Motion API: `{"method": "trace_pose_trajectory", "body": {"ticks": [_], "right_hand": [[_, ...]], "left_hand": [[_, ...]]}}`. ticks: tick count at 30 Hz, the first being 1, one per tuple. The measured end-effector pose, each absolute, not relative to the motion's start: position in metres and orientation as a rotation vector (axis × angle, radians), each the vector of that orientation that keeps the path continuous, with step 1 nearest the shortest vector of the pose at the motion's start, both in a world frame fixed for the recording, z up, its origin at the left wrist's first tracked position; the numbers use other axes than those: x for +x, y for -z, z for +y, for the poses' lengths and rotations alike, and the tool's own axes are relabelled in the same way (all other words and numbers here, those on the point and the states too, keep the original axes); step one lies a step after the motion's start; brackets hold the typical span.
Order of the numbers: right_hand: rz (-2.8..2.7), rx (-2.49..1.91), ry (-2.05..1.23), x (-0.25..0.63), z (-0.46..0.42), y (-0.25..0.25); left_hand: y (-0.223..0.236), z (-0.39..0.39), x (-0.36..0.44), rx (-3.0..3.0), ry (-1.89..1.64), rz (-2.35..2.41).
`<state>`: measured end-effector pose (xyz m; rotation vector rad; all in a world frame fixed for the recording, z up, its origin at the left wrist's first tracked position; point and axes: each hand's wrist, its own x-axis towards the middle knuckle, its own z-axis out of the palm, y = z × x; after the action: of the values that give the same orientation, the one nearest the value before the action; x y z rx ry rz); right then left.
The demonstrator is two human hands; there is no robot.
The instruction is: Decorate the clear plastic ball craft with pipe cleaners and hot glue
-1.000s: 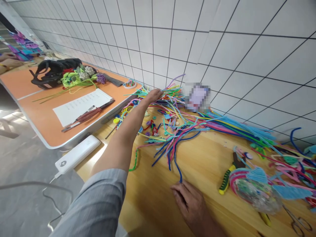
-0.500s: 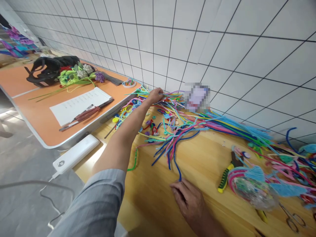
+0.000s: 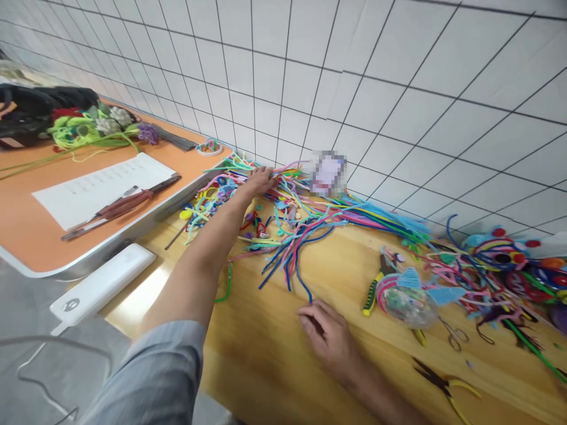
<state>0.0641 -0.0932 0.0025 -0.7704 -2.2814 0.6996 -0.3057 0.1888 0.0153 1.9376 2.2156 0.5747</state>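
My left hand is stretched far out over a tangled pile of coloured pipe cleaners by the wall. Its fingers are spread on the stems, and nothing is seen gripped in it. Close to me, my right hand rests on the wooden table, fingers loosely curled with a gap between thumb and forefinger. The end of a dark blue pipe cleaner reaches its knuckles; no held thing shows. Small twisted pieces lie beside my left forearm.
On the right are green-handled pliers, a clear bag of small parts, scissors and yellow-handled pliers. A white power bank lies left, beside an orange table with paper and a brown-handled tool.
The view has turned right, bringing the yellow-handled pliers into sight. My left hand has lowered onto the pile with its fingers more spread. My right hand stays on the table.
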Motion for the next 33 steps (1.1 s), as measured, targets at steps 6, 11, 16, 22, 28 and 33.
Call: {"method": "trace_pose_trajectory", "body": {"ticks": [6,11,16,22,28,33], "right_hand": [[-2.445,-0.891,-0.406,0.051,-0.048,-0.076],[-2.584,-1.327,0.03,0.003,0.059,-0.122],[-2.656,-1.77,0.206,-0.044,0.142,-0.114],[-2.761,-1.873,0.246,-0.059,0.176,-0.077],[-2.782,-1.917,0.35,-0.046,0.188,-0.079],[-2.649,-1.943,0.517,-0.01,0.205,-0.123]], "left_hand": [[-0.003,0.199,-0.311,1.887,-0.637,2.236],[0.002,0.204,-0.311,1.854,-0.705,2.252],[0.008,0.204,-0.31,1.842,-0.776,2.261],[0.014,0.204,-0.307,1.836,-0.838,2.248],[0.014,0.205,-0.307,1.824,-0.874,2.23],[0.012,0.204,-0.306,1.817,-0.896,2.212]]}}
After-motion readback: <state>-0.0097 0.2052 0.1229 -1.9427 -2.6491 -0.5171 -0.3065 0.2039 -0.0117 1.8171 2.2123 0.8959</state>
